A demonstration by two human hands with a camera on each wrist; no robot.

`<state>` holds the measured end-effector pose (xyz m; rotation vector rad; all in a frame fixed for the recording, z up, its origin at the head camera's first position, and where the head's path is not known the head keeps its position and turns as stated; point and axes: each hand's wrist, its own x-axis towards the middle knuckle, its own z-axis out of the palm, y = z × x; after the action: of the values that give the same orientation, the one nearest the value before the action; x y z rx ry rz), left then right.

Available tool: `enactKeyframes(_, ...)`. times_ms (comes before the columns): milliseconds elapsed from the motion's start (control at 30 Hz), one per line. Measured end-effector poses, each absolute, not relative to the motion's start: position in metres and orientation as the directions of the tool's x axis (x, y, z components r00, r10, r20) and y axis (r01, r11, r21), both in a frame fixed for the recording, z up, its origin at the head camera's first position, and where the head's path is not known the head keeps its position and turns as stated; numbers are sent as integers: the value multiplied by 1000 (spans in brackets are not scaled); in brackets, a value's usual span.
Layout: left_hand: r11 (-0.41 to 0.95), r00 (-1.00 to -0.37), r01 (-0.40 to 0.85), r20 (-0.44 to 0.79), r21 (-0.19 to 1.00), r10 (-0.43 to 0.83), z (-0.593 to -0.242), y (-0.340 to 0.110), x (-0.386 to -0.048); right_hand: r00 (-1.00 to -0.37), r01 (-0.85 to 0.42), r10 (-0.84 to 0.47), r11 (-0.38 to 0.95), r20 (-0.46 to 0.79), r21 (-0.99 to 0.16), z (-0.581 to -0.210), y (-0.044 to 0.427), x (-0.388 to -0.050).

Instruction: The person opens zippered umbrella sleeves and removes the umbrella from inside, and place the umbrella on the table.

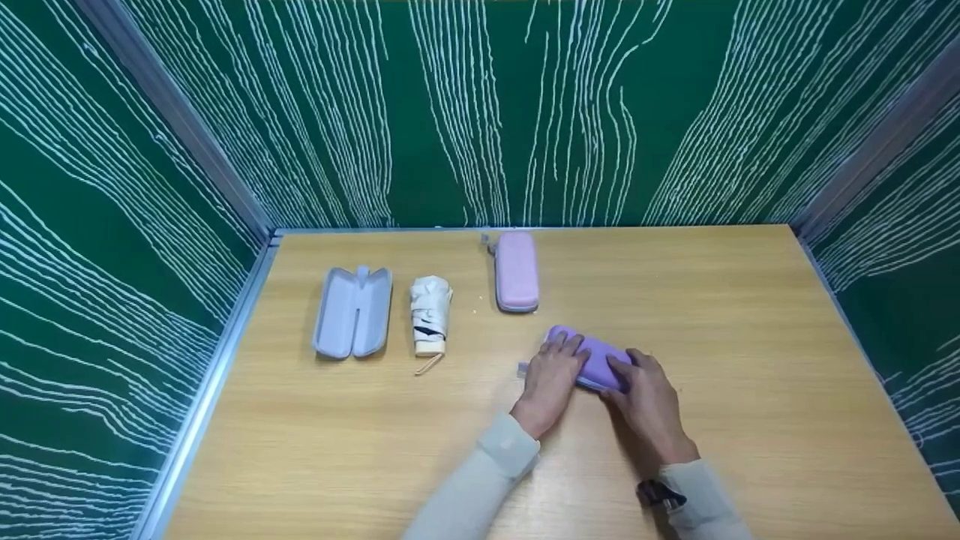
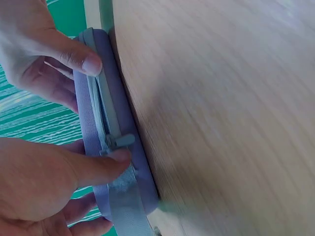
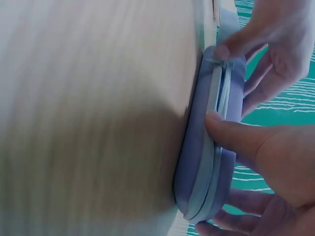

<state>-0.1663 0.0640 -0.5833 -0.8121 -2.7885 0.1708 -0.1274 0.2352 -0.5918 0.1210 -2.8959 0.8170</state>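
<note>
A purple hard-shell zip case (image 1: 598,366) lies on the table between both hands. My left hand (image 1: 551,382) grips its left end, fingers over the lid. In the left wrist view, that thumb presses beside the grey zipper pull (image 2: 124,140), near a grey fabric strap (image 2: 127,199). The zip stands partly undone, with a narrow gap between its tapes. My right hand (image 1: 651,394) holds the other end; in the right wrist view its thumb (image 3: 221,129) lies on the zip seam and its fingers reach round the far side. What is inside the case cannot be seen.
Behind the purple case lies a pink zip case (image 1: 517,270) with a grey tab. Farther left are a folded cream umbrella (image 1: 430,311) with a wrist loop and an opened pale blue-grey case (image 1: 339,319). Green, white-streaked panels (image 1: 450,112) surround the wooden table (image 1: 750,337).
</note>
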Motion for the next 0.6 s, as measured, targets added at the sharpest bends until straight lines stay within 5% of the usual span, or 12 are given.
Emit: enactKeyframes(600, 833, -823, 553, 150, -11, 548, -588, 60, -178, -983, -138, -71, 895, 169, -424, -583, 222, -121)
